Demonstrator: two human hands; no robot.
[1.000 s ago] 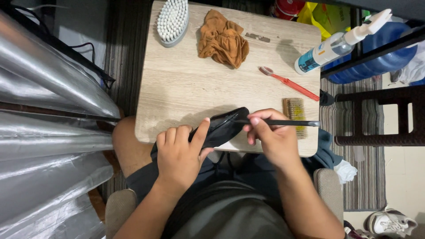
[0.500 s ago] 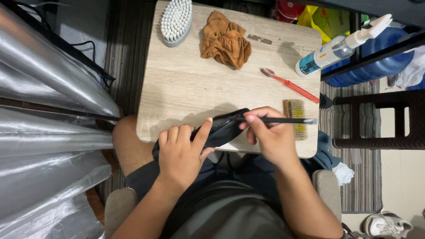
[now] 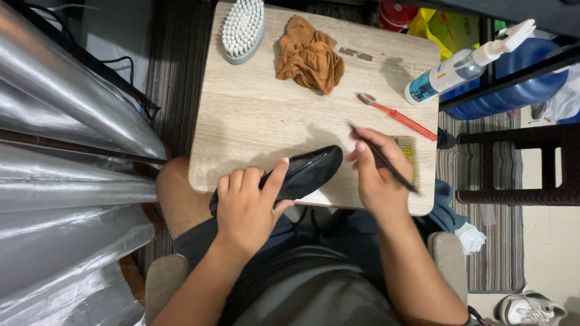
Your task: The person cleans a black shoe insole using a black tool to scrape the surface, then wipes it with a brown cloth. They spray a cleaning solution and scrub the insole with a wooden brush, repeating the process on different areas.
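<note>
Lifted off the black shoe (image 3: 305,174) since a moment earlier, the right hand (image 3: 377,175) pinched a thin dark tool (image 3: 385,162) in a closed grip, while the left hand (image 3: 248,208) clasped the shoe, steadying it on the bench (image 3: 254,115) edge.

**Head view: shoe in left hand, thin tool in right**

Left hand (image 3: 248,208) grips a black shoe (image 3: 305,172), fingers wrapped over the heel end, index finger laid along the upper. Toe sticks out past the fingertips onto the table (image 3: 266,121) edge. Right hand (image 3: 377,175) pinches a thin dark stick (image 3: 383,162), lifted just beside the toe, not touching it. Small bristle brush (image 3: 409,154) partly hidden behind the right fingers. Red toothbrush (image 3: 396,115) just beyond them. Farther out: orange cloth (image 3: 309,54), white scrub brush (image 3: 241,29), spray bottle (image 3: 465,63).
</note>
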